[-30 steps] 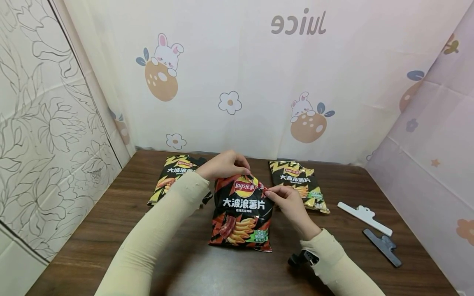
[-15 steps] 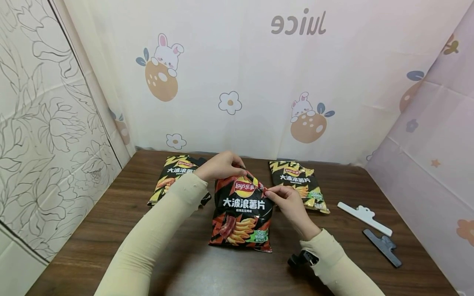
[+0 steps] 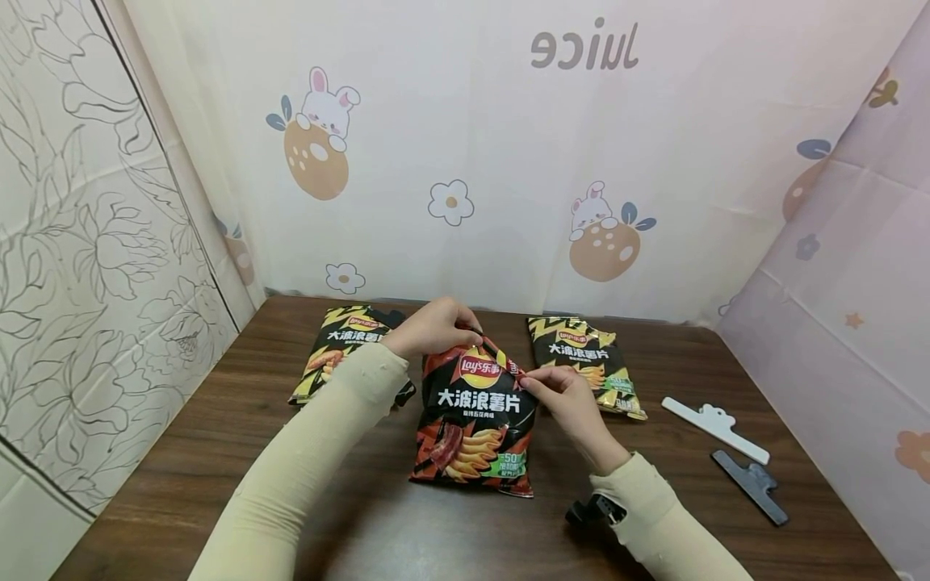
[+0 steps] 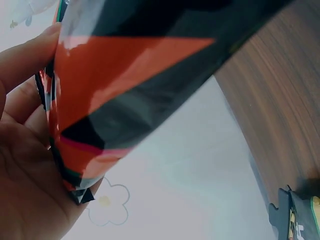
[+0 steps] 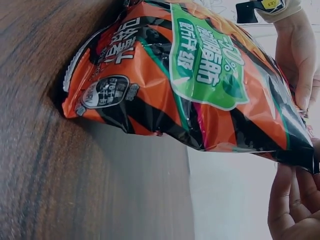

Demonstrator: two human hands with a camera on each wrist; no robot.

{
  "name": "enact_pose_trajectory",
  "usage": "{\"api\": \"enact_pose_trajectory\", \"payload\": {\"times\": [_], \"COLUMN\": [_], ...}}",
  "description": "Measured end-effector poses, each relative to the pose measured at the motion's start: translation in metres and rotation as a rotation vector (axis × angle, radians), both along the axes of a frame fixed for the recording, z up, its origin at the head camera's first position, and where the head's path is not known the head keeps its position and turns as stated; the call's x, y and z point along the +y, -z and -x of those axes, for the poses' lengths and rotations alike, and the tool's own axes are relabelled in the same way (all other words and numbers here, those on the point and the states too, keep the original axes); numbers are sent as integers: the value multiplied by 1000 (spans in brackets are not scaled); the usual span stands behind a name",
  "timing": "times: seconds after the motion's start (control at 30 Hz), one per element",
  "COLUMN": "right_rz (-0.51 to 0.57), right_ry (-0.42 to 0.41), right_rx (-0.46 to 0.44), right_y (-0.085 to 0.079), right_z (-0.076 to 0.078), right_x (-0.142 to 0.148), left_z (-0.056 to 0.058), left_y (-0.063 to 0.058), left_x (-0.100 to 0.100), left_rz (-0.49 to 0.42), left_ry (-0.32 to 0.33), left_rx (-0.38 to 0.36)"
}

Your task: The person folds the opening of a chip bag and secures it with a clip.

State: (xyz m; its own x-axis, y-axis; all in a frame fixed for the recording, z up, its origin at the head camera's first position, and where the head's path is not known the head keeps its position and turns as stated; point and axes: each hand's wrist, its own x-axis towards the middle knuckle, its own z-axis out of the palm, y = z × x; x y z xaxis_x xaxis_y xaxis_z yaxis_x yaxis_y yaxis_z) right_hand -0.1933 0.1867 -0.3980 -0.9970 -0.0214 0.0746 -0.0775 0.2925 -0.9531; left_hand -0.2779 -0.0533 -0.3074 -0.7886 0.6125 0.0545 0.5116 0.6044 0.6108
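A black and red Lay's chip bag (image 3: 472, 436) stands upright near the middle of the table, its printed front towards me. My left hand (image 3: 439, 327) pinches its top edge at the upper left, thumb on the near side. The right hand (image 3: 574, 403) pinches the top right corner between thumb and fingers. Between them the top edge slants down to the right, with a yellow strip showing. In the left wrist view, the bag's side (image 4: 130, 95) lies against the thumb and fingers. The right wrist view shows the bag's bottom corner (image 5: 75, 107) at the wooden tabletop.
Two black and yellow chip bags lie behind, one at left (image 3: 337, 343) and one at right (image 3: 574, 351). A dark clip (image 4: 284, 212) sits at the left bag's end. On the right lie a white clip (image 3: 715, 428) and a dark grey clip (image 3: 751, 484). A curtain hangs behind.
My left hand has shifted slightly left along the bag's top edge, and its fingers have drawn in a little. The right hand and the bag's base have hardly moved.
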Motion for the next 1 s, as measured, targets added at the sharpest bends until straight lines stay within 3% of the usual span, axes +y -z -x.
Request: {"api": "enact_pose_trajectory", "payload": {"times": [0.33,0.67,1.0], "right_rz": [-125,-99,-299], "right_ry": [-9,-90,23], "right_rx": [49,141,221], "right_y": [0,-14,-26], "right_z": [-2,-4,-4], "right_x": [8,30,77], "left_z": [-2,-1,-2], "left_y": [2,2,1], "left_x": [1,0,1], "left_rz": [0,-4,-20], "left_ry": [-1,14,13], "left_rx": [30,27,9]}}
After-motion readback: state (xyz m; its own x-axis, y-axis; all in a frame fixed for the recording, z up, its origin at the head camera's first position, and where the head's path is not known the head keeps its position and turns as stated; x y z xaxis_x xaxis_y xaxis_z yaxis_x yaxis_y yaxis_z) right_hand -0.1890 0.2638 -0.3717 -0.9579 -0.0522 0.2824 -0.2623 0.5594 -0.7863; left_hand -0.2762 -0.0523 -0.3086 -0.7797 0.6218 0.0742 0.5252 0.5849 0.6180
